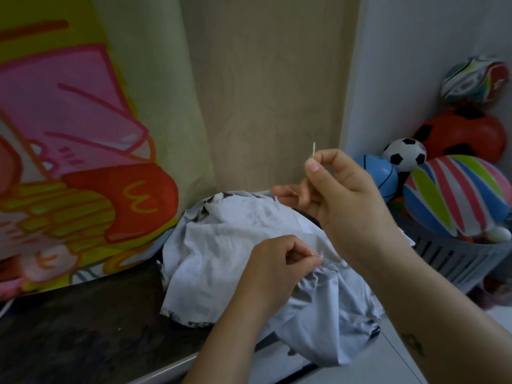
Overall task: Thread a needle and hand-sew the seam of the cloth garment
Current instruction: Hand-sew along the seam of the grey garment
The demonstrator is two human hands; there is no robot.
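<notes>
Left fingers (pixel 304 263) pinch white garment (pixel 221 245); right fingers (pixel 314 166) hold needle (pixel 314 149) upright; yellow M-like mark (pixel 141 199) on curtain (pixel 69 106).

Open air rises above the heaped garment (pixel 235 245) to the wooden panel (pixel 271 92) behind. On the left a printed curtain (pixel 83 134) hangs to the dark tabletop (pixel 83 336), walling that side; bare tabletop lies before it. On the right a grey basket (pixel 448 261) heaped with balls (pixel 454 195) stands near the garment, against the white wall (pixel 401 65).
</notes>
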